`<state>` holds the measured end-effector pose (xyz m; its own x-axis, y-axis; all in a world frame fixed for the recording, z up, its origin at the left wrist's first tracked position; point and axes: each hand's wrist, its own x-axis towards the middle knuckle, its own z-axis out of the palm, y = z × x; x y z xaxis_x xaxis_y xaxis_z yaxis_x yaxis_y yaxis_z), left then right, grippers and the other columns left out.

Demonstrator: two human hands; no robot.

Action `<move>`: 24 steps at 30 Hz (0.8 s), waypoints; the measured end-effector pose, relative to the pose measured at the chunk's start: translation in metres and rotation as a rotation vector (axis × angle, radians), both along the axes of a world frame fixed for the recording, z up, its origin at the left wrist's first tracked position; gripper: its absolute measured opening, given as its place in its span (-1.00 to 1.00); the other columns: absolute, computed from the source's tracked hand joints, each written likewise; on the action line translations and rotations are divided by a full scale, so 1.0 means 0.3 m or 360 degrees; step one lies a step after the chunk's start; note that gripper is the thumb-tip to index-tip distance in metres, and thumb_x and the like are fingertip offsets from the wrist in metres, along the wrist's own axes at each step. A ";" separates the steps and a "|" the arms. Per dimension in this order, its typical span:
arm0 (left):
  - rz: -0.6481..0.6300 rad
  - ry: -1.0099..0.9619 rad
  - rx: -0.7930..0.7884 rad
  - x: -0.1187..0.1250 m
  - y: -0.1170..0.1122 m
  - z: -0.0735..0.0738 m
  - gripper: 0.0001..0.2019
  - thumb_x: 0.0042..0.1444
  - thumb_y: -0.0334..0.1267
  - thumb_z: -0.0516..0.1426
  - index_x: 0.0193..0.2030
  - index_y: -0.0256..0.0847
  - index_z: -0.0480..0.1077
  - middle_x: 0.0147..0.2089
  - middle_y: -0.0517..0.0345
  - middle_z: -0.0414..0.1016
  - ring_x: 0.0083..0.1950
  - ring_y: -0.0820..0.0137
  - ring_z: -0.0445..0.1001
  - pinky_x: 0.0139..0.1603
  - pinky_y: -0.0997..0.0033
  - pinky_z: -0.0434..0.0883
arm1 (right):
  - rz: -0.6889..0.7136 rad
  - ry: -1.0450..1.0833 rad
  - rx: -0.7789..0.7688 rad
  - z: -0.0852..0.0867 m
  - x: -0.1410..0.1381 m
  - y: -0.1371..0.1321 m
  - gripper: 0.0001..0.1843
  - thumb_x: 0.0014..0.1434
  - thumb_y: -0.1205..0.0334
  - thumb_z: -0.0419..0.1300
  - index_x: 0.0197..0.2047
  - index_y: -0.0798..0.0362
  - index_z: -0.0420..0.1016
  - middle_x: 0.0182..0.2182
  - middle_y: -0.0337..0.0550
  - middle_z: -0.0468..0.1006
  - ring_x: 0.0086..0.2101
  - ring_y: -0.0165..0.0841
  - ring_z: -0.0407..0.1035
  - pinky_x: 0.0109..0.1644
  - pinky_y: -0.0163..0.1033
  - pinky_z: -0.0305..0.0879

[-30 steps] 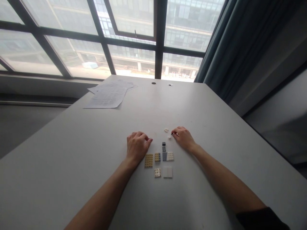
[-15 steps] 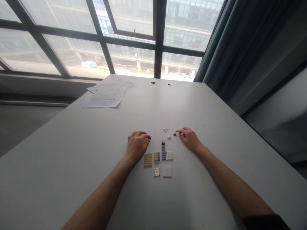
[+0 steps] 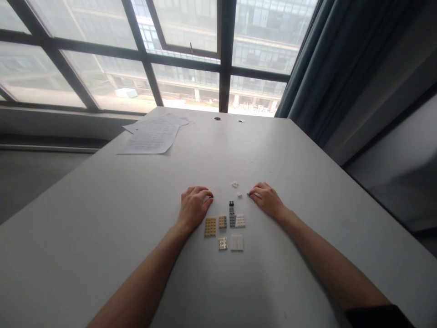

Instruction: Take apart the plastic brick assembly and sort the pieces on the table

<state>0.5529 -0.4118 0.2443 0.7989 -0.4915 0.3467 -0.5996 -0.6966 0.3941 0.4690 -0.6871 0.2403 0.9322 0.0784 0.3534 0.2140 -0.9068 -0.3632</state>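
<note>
My left hand (image 3: 195,203) rests on the table with a small black brick (image 3: 211,197) pinched between thumb and fingers. Across from it, my right hand (image 3: 266,197) has its fingertips closed on another small black brick (image 3: 248,194), mostly hidden by them. Between the hands lie a small white brick (image 3: 239,195) and a cluster of white pieces (image 3: 235,184). Nearer to me are a black and grey brick piece (image 3: 231,207), a grey and white plate (image 3: 240,221), a tan and grey brick (image 3: 222,222) and a tan studded plate (image 3: 210,227).
At the front of the group are a pale studded piece (image 3: 222,243) and a smooth white tile pair (image 3: 237,243). Printed papers (image 3: 150,136) lie at the far left of the white table (image 3: 273,155). Windows stand behind, with a dark curtain (image 3: 307,59) at right.
My right hand has moved slightly left and down, and its fingers have closed on the small black brick that lay by its fingertips. My left hand keeps its pinch.
</note>
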 end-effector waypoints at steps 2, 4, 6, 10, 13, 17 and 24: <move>0.0003 -0.0013 -0.0024 -0.004 0.000 0.002 -0.84 0.14 -0.20 0.11 -0.23 -0.10 0.51 -0.04 0.09 0.50 0.07 0.18 0.31 0.10 0.11 0.18 | -0.0012 -0.0017 -0.0017 -0.005 -0.015 0.007 -0.89 0.20 0.34 0.18 -0.26 0.02 0.54 -0.27 -0.15 0.50 -0.18 -0.30 0.33 -0.03 -0.19 0.26; 0.0005 -0.0033 -0.0068 -0.010 0.000 0.007 -0.85 0.14 -0.21 0.11 -0.23 -0.10 0.50 -0.04 0.09 0.50 0.06 0.19 0.31 0.10 0.11 0.19 | -0.0017 -0.0040 -0.0049 -0.005 -0.027 0.015 -0.89 0.21 0.35 0.16 -0.28 0.03 0.52 -0.28 -0.14 0.49 -0.20 -0.30 0.33 -0.05 -0.20 0.27; 0.0001 -0.0055 -0.0126 -0.016 -0.003 0.016 -0.86 0.14 -0.22 0.11 -0.23 -0.11 0.49 -0.04 0.08 0.50 0.05 0.19 0.32 0.09 0.10 0.20 | -0.0006 -0.0062 -0.0102 0.002 -0.039 0.024 -0.89 0.20 0.36 0.15 -0.29 0.04 0.52 -0.29 -0.14 0.49 -0.21 -0.31 0.33 -0.07 -0.21 0.27; -0.0030 -0.0118 -0.0210 -0.047 -0.004 0.050 -0.88 0.14 -0.24 0.14 -0.22 -0.12 0.48 -0.06 0.07 0.50 0.04 0.20 0.33 0.06 0.09 0.22 | 0.0089 -0.0184 -0.0265 0.044 -0.093 0.056 -0.89 0.19 0.39 0.15 -0.32 0.06 0.50 -0.33 -0.12 0.49 -0.26 -0.31 0.31 -0.14 -0.22 0.26; -0.0185 -0.0230 -0.0227 -0.128 0.011 0.089 -0.89 0.16 -0.25 0.14 -0.21 -0.13 0.47 -0.07 0.07 0.50 0.05 0.21 0.34 0.08 0.10 0.22 | 0.0234 -0.0353 -0.0439 0.078 -0.191 0.100 -0.87 0.20 0.39 0.12 -0.35 0.09 0.47 -0.35 -0.11 0.48 -0.30 -0.31 0.27 -0.19 -0.20 0.23; -0.0499 -0.0281 -0.0210 -0.326 0.045 0.117 -0.90 0.19 -0.30 0.12 -0.18 -0.13 0.45 -0.08 0.09 0.49 0.07 0.25 0.32 0.09 0.17 0.21 | 0.0506 -0.0505 -0.0757 0.089 -0.360 0.170 -0.88 0.20 0.44 0.10 -0.31 0.15 0.46 -0.36 -0.09 0.47 -0.37 -0.32 0.25 -0.29 -0.17 0.17; -0.0690 0.0128 -0.0125 -0.547 0.046 0.057 -0.95 0.13 -0.34 0.17 -0.28 -0.11 0.42 -0.29 0.19 0.46 -0.21 0.34 0.32 -0.13 0.30 0.23 | 0.0452 -0.0502 -0.0905 0.056 -0.498 0.273 -0.83 0.20 0.51 0.07 -0.32 0.18 0.47 -0.31 0.01 0.49 -0.36 -0.29 0.28 -0.30 -0.14 0.15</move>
<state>0.3889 -0.3981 0.2615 0.5511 -0.7615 0.3413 -0.7946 -0.3540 0.4932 0.3196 -0.6051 0.2570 0.7082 0.5560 0.4351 0.4876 -0.8309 0.2682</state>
